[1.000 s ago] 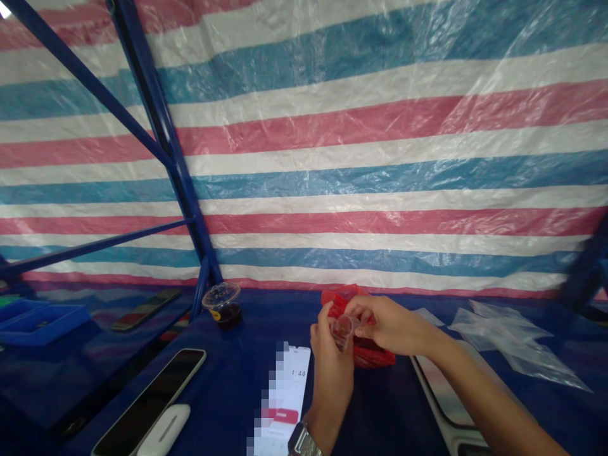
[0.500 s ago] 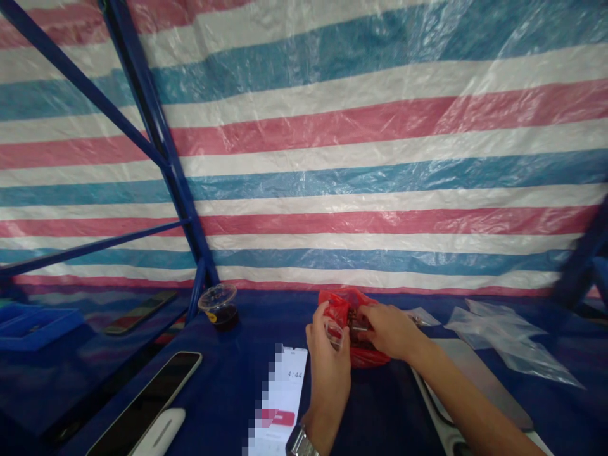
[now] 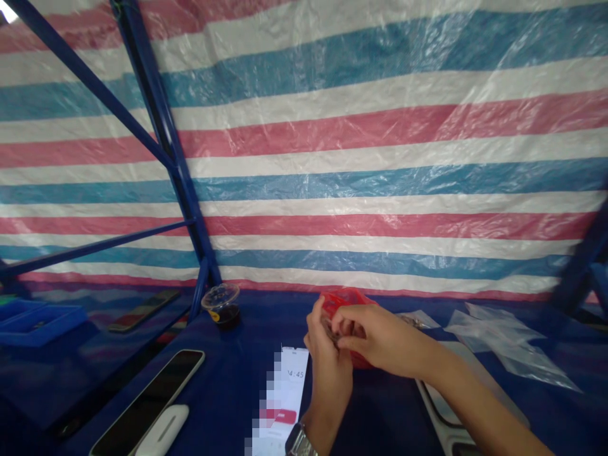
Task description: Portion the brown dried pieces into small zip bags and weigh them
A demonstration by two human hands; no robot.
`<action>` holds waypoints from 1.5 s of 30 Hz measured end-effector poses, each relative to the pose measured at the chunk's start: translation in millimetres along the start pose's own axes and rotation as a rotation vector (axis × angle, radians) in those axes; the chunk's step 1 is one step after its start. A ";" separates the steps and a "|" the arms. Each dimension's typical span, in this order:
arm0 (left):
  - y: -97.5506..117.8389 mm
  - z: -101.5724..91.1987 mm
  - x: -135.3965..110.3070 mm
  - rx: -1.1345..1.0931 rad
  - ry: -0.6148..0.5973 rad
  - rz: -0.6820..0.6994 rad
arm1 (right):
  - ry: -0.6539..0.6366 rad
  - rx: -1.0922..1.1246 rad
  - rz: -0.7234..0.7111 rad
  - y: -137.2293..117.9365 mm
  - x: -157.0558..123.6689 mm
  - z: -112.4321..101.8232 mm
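My left hand (image 3: 327,354), a watch on its wrist, is closed around a small clear plastic bag (image 3: 329,324), mostly hidden by the fingers. My right hand (image 3: 375,335) is at the mouth of that bag with its fingers curled together. Whatever lies between those fingertips is hidden. Behind both hands a crumpled red plastic bag (image 3: 349,296) sits on the blue table; the right hand covers its opening.
Left of my hands lie a lit phone (image 3: 292,380), a dark-screened phone (image 3: 152,399) and a white case (image 3: 164,430). A lidded cup (image 3: 223,310) stands farther back. At right are clear bags (image 3: 503,335), a small bag with contents (image 3: 420,318) and a grey flat device (image 3: 479,373).
My right hand has come out of the red bag and moved left to the clear bag in my left hand. My left hand has stayed nearly in place.
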State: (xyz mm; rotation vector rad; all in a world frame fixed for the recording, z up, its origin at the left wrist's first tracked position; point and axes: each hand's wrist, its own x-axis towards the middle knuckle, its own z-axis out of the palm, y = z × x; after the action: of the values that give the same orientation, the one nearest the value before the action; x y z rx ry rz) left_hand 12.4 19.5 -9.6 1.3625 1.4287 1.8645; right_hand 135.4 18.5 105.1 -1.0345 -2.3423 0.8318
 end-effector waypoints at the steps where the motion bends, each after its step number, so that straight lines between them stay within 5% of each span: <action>1: -0.8 -1.7 -0.4 -0.027 -0.027 -0.003 | 0.003 -0.067 0.003 0.1 -1.4 0.0; 5: 2.3 -8.1 -3.1 -0.011 -0.094 0.023 | 0.082 -0.219 -0.001 6.1 -8.0 -0.9; 15: 20.0 -2.4 -13.6 0.110 -0.246 -0.041 | 0.431 -0.160 0.039 25.6 -27.8 -9.3; 19: 19.8 3.5 -25.5 -0.115 -0.372 0.004 | 0.503 -0.102 0.047 28.7 -34.4 -9.5; 23: 23.4 11.6 -27.3 -0.410 -0.486 -0.172 | 0.565 -0.058 0.054 40.8 -41.8 -12.2; 30: 27.7 15.9 -22.3 -0.521 -0.503 -0.258 | 0.687 0.200 0.076 68.1 -54.5 0.2; 35: 25.1 19.4 -29.4 -0.597 -0.548 -0.268 | 0.722 0.446 0.092 65.4 -55.3 11.6; 41: 20.3 24.2 -37.0 -0.600 -0.572 -0.291 | 0.751 0.379 0.153 57.8 -62.8 13.2; 45: 17.5 23.3 -45.0 -0.384 -0.500 -0.263 | 0.857 0.251 0.248 72.6 -81.2 -5.3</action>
State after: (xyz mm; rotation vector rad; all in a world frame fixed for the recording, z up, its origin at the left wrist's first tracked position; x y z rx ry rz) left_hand 56.0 -11.4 -14.0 1.2565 0.8922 1.4040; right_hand 225.3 -3.1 47.4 -1.2596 -1.3800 0.5746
